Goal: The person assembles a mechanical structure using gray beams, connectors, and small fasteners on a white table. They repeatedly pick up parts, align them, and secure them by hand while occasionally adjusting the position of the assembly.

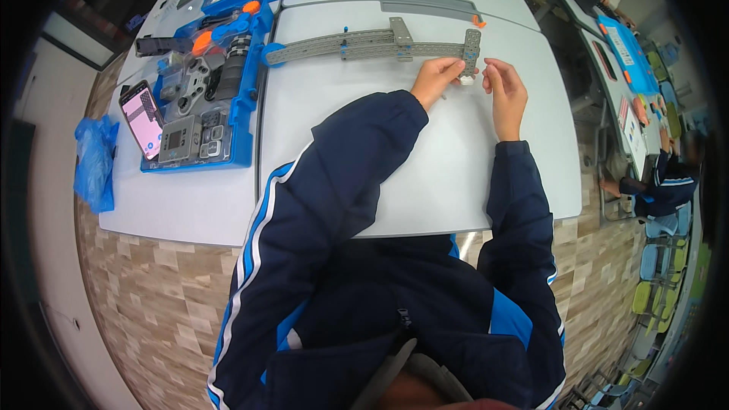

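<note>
Fingers [455,68] of my left hand [433,82] pinch the gray end plate [472,44] toward the desk's [524,76] far-right corner; my right hand [507,97] curls nearby, nearly closed (contents, I can't tell).

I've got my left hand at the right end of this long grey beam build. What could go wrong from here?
The left hand is at the upright grey piece, so a push there might swing the long beam. Its blue wheel sits close to the blue tray and could bump it. The phone, by the tray's left edge, might get jostled too.
</note>
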Demonstrator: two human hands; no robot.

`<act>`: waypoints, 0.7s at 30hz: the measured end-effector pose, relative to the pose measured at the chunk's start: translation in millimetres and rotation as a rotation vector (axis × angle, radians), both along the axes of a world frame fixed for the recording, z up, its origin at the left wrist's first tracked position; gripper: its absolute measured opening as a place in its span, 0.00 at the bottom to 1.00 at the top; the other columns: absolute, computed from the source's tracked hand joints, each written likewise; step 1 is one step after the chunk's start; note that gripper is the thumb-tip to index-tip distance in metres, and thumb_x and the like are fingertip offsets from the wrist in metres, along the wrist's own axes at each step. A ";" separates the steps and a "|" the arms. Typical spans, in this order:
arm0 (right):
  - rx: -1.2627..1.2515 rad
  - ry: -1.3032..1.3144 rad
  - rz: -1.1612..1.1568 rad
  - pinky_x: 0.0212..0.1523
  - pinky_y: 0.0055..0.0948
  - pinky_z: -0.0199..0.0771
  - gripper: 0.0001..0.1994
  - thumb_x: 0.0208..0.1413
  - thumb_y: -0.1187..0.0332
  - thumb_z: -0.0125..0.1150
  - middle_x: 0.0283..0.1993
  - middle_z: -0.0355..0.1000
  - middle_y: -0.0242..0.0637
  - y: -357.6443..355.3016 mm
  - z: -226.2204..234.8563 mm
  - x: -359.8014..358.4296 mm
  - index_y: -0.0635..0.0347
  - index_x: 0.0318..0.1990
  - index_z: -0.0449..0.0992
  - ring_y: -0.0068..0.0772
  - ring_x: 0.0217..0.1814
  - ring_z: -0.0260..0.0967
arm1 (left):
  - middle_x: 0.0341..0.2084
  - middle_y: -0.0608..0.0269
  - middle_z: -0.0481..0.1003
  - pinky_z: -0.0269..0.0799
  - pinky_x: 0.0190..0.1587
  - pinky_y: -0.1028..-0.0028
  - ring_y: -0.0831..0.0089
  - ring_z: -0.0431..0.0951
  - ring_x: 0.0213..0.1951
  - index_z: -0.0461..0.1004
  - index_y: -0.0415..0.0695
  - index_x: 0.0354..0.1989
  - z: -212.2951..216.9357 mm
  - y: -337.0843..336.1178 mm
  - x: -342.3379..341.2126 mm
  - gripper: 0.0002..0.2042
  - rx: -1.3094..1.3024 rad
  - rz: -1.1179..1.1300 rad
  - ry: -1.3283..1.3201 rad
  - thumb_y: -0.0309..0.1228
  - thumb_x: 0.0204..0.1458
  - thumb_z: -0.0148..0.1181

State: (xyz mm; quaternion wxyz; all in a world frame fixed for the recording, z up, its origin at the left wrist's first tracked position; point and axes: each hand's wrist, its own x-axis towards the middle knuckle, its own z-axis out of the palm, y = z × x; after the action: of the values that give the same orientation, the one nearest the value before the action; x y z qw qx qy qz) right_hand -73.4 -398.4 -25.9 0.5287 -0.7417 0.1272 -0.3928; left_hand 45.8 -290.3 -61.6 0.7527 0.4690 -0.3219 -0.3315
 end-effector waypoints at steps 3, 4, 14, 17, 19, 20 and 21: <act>-0.313 0.060 -0.124 0.32 0.20 0.73 0.04 0.57 0.75 0.59 0.34 0.75 0.36 8.5 2.9 0.3 0.65 0.37 0.78 0.19 0.30 0.72 | 0.33 0.68 0.76 0.66 0.43 0.79 0.80 0.71 0.35 0.77 0.37 0.47 0.0 -0.4 0.6 0.16 0.013 0.013 0.011 0.37 0.60 0.56; -0.387 0.042 -0.153 0.31 0.20 0.73 0.03 0.56 0.76 0.60 0.33 0.76 0.35 11.4 3.3 1.2 0.65 0.36 0.78 0.19 0.29 0.72 | 0.33 0.68 0.76 0.66 0.43 0.79 0.80 0.71 0.35 0.77 0.37 0.47 -0.9 -0.8 0.7 0.16 0.037 0.016 0.026 0.37 0.60 0.56; -0.623 0.023 -0.258 0.28 0.20 0.74 0.06 0.48 0.77 0.67 0.29 0.76 0.35 18.9 -1.6 7.3 0.64 0.34 0.78 0.23 0.27 0.75 | 0.32 0.69 0.75 0.66 0.43 0.79 0.79 0.71 0.35 0.76 0.37 0.46 -10.5 -5.3 3.7 0.15 0.014 0.004 0.006 0.37 0.61 0.54; -0.582 0.007 -0.245 0.27 0.20 0.74 0.04 0.48 0.77 0.66 0.28 0.77 0.36 21.5 -5.8 10.8 0.66 0.32 0.78 0.22 0.25 0.74 | 0.34 0.68 0.76 0.67 0.43 0.79 0.79 0.71 0.36 0.76 0.37 0.46 -14.5 -6.8 5.3 0.15 0.012 0.001 -0.013 0.36 0.62 0.53; -0.585 0.018 -0.240 0.26 0.20 0.74 0.04 0.49 0.77 0.66 0.28 0.77 0.37 22.0 -8.4 12.6 0.66 0.33 0.78 0.23 0.25 0.74 | 0.36 0.67 0.77 0.67 0.44 0.79 0.79 0.71 0.36 0.75 0.36 0.46 -17.1 -8.4 6.6 0.14 -0.001 0.000 -0.024 0.36 0.62 0.52; -0.589 0.020 -0.232 0.26 0.20 0.74 0.05 0.49 0.77 0.66 0.28 0.77 0.37 21.6 -9.4 13.4 0.66 0.33 0.78 0.23 0.25 0.74 | 0.36 0.66 0.77 0.68 0.45 0.78 0.79 0.72 0.37 0.75 0.36 0.46 -18.3 -9.1 6.9 0.14 0.004 0.001 -0.031 0.35 0.62 0.52; -0.612 0.031 -0.233 0.26 0.20 0.74 0.05 0.50 0.77 0.66 0.28 0.77 0.37 21.0 -10.3 14.0 0.67 0.33 0.78 0.23 0.25 0.74 | 0.37 0.66 0.77 0.68 0.45 0.78 0.79 0.72 0.38 0.75 0.36 0.46 -19.5 -9.5 7.1 0.14 0.009 0.001 -0.036 0.35 0.62 0.52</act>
State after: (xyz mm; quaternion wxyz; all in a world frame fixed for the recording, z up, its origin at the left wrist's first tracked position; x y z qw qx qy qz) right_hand -59.4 -377.4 -36.2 0.2307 -0.8526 0.0951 -0.4592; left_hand 53.0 -299.8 -81.1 0.7447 0.4785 -0.3338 -0.3241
